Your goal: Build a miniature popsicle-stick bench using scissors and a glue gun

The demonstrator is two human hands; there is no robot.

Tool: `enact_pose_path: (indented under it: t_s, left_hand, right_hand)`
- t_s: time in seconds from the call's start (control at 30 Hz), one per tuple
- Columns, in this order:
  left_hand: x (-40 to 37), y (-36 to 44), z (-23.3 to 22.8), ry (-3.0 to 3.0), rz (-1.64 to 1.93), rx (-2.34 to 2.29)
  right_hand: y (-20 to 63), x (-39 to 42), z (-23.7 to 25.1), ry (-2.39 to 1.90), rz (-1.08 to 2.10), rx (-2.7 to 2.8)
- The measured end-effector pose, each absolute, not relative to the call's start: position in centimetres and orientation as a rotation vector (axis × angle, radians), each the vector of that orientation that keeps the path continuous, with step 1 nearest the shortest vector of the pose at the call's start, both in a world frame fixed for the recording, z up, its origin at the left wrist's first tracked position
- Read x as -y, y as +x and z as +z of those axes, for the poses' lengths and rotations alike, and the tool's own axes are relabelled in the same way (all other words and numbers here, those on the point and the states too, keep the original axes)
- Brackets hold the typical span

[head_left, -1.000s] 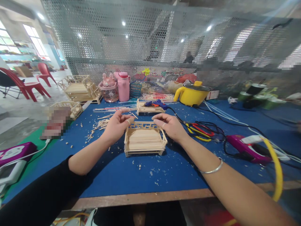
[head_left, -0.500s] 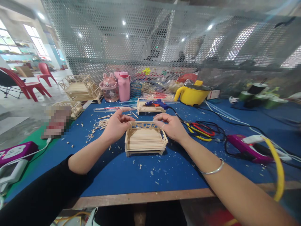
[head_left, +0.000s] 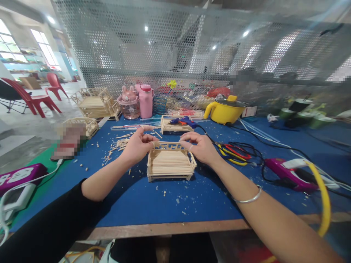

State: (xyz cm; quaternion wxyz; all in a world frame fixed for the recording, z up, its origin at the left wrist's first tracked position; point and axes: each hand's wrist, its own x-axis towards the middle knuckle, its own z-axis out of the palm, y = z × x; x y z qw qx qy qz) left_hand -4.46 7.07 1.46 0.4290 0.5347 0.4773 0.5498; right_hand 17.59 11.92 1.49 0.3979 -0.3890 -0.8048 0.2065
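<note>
A small bed-like frame of pale wooden sticks (head_left: pixel 171 162) stands on the blue table, its slatted floor facing me and a latticed rail (head_left: pixel 169 145) along its far side. My left hand (head_left: pixel 139 145) pinches the left end of that rail between thumb and fingers. At the rail's right end, my right hand (head_left: pixel 199 147) grips in the same way. Just behind, a blue glue gun (head_left: pixel 184 121) rests on a second stick frame (head_left: pixel 168 128). Loose sticks and offcuts (head_left: pixel 122 144) lie beyond my left hand.
Pliers with yellow and red handles (head_left: pixel 234 153) lie among black cables on the right, near a purple power strip (head_left: pixel 290 173). A yellow pot (head_left: pixel 226 110), a pink flask (head_left: pixel 145 101) and a perforated metal screen (head_left: pixel 170 47) stand behind. A phone (head_left: pixel 70 141) is at left.
The view has shifted very slightly. Both hands keep their hold on the rail, and the stick frame stays in place on the table.
</note>
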Motion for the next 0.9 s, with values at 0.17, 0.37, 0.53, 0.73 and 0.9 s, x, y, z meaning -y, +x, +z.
enact_pose_path:
  t_s: [0.17, 0.37, 0.53, 0.73, 0.9]
  left_hand:
    - [-7.0, -4.8, 1.9, 1.181, 1.456, -1.168]
    - [-7.1, -4.8, 1.4, 1.409, 1.391, -1.236]
    - [-6.9, -4.2, 1.1, 1.479, 1.384, -1.275]
    - [-8.7, -7.1, 1.6, 1.388, 1.785, -1.236]
    - [-10.7, -14.2, 1.7, 1.398, 1.837, -1.868]
  right_hand:
    - [17.6, -11.6, 1.7, -1.030, 0.723, 1.898]
    - [17.5, -11.5, 1.6, -1.073, 0.642, 1.950]
    - [17.4, -11.6, 1.4, -1.109, 0.614, 1.986]
    - [18.8, -12.5, 2.3, -0.940, 0.712, 1.695]
    - [20.7, -14.2, 2.5, -0.985, 0.659, 1.384]
